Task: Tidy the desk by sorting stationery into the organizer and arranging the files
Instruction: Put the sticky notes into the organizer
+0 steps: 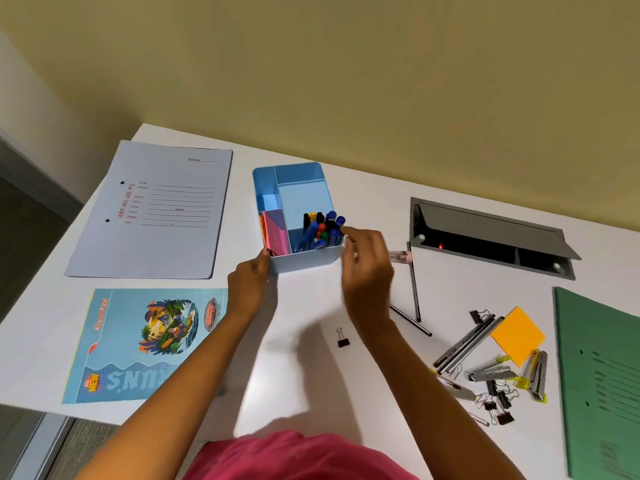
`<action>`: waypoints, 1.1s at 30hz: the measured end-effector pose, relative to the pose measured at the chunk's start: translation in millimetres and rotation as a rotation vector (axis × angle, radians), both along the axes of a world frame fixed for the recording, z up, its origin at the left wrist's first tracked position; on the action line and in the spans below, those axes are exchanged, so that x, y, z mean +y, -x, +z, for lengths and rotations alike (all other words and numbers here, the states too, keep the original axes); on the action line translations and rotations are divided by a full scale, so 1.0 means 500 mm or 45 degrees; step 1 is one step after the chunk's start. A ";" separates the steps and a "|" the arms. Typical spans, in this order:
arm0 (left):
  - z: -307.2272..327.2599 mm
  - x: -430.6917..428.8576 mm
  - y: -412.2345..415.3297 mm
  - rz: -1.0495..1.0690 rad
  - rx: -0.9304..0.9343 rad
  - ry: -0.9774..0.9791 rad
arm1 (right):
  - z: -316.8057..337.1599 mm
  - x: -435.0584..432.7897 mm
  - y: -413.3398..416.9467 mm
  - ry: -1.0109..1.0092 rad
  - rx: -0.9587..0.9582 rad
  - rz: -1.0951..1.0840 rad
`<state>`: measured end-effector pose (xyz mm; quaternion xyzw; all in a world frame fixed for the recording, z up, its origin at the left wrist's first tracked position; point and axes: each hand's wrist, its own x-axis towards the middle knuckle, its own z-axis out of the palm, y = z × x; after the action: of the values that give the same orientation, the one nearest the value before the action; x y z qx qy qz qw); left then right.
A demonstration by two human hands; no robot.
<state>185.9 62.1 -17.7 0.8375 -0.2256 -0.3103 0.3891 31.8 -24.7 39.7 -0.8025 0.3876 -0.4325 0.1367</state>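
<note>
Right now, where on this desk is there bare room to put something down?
Bare desk lies at the back between the blue organizer and the grey cable hatch, and in front between the picture notebook and the lone binder clip. It is crowded by the green file: clips, pens and orange sticky pad.

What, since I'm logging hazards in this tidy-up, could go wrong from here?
The pens stand crowded in one organizer compartment; the right hand working there might spill them, though the left hand grips its corner. The lone binder clip lies beside the right forearm and could get swept away.
</note>
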 end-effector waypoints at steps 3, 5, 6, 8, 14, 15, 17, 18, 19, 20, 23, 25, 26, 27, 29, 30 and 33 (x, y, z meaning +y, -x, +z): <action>0.002 -0.005 0.004 -0.040 -0.067 -0.020 | -0.030 -0.037 0.104 0.024 -0.005 -0.250; 0.004 -0.009 0.011 -0.049 -0.129 -0.027 | -0.070 -0.068 0.185 0.045 0.096 -0.398; 0.004 -0.010 0.014 -0.048 -0.151 -0.024 | -0.089 -0.085 0.224 -0.051 0.116 -0.489; 0.005 -0.013 0.019 -0.048 -0.190 -0.034 | -0.123 -0.115 0.295 -0.307 0.157 -0.673; 0.013 -0.017 0.033 -0.070 -0.293 -0.089 | -0.173 -0.158 0.439 -0.950 0.440 -1.120; 0.014 -0.017 0.035 -0.088 -0.315 -0.102 | -0.183 -0.159 0.452 -0.974 0.503 -1.135; 0.015 -0.017 0.036 -0.144 -0.376 -0.134 | -0.195 -0.152 0.459 -1.015 0.574 -1.134; 0.015 -0.018 0.036 -0.161 -0.397 -0.146 | -0.203 -0.148 0.458 -1.002 0.592 -1.116; 0.016 -0.018 0.037 -0.171 -0.408 -0.156 | -0.207 -0.142 0.453 -0.967 0.609 -1.082; 0.018 -0.019 0.038 -0.181 -0.420 -0.163 | -0.217 -0.135 0.448 -0.918 0.632 -1.036; 0.025 -0.020 0.042 -0.187 -0.436 -0.173 | -0.228 -0.115 0.425 -0.831 0.608 -0.911; 0.028 -0.019 0.044 -0.179 -0.439 -0.172 | -0.221 -0.109 0.412 -0.765 0.553 -0.898; 0.029 -0.019 0.044 -0.183 -0.448 -0.174 | -0.215 -0.111 0.409 -0.756 0.551 -0.895; 0.029 -0.019 0.045 -0.185 -0.453 -0.172 | -0.209 -0.116 0.407 -0.778 0.560 -0.912; 0.028 -0.021 0.045 -0.165 -0.441 -0.154 | -0.198 -0.130 0.407 -0.890 0.530 -1.039; 0.027 -0.021 0.046 -0.142 -0.423 -0.143 | -0.194 -0.136 0.408 -0.981 0.498 -1.135; 0.025 -0.021 0.049 -0.064 -0.357 -0.108 | -0.179 -0.152 0.408 -1.176 0.459 -1.274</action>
<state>161.2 51.5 -5.1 0.8824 -0.2853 -0.2093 0.3102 -172.3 -100.5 -49.5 -0.4471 0.8707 -0.0950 0.1817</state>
